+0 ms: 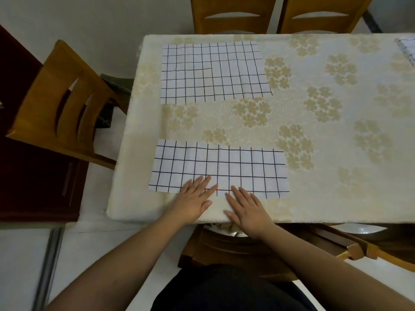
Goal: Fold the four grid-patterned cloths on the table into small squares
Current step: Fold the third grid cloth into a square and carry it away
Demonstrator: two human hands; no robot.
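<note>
A white cloth with a black grid (224,167) lies near the table's front edge as a long flat strip, folded in half. My left hand (194,198) rests flat with its fingertips on the strip's near edge, fingers spread. My right hand (246,206) lies flat beside it, fingertips touching the same edge. A second grid cloth (213,71) lies spread flat at the far left of the table. A corner of a third grid cloth (407,49) shows at the far right edge of the view.
The table (325,131) carries a cream cloth with tan flower clusters. Wooden chairs stand on the left (60,102) and at the far side (233,14). A chair with a metal bowl on it sits under the table's front edge.
</note>
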